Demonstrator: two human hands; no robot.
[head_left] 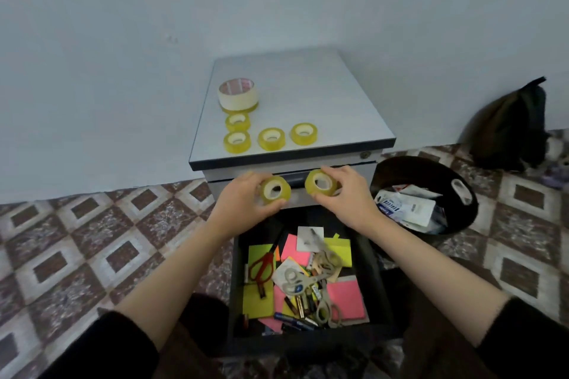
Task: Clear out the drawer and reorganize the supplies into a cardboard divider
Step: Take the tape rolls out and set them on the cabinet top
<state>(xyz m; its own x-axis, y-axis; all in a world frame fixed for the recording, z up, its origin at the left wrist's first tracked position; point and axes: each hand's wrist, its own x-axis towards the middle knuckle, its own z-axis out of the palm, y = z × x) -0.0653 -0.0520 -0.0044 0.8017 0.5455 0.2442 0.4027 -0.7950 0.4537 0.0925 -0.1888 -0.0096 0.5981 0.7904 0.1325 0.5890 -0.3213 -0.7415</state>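
Left hand (243, 201) grips a yellow tape roll (275, 191), fingers curled round its rim. Right hand (349, 198) grips a second roll (321, 183), which sits beside the first, apart from it, between the hands. Open drawer (374, 271) just below both wrists, holding red scissors (261, 266), notes (346, 295) and batteries (295, 321); beyond the hands, cabinet top (308, 86) carries four small rolls (271, 139) and a big roll (237, 92); bin (431, 165) right of right hand.

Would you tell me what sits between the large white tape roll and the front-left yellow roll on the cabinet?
The head view shows another small yellow roll between the white roll and the front-left roll.
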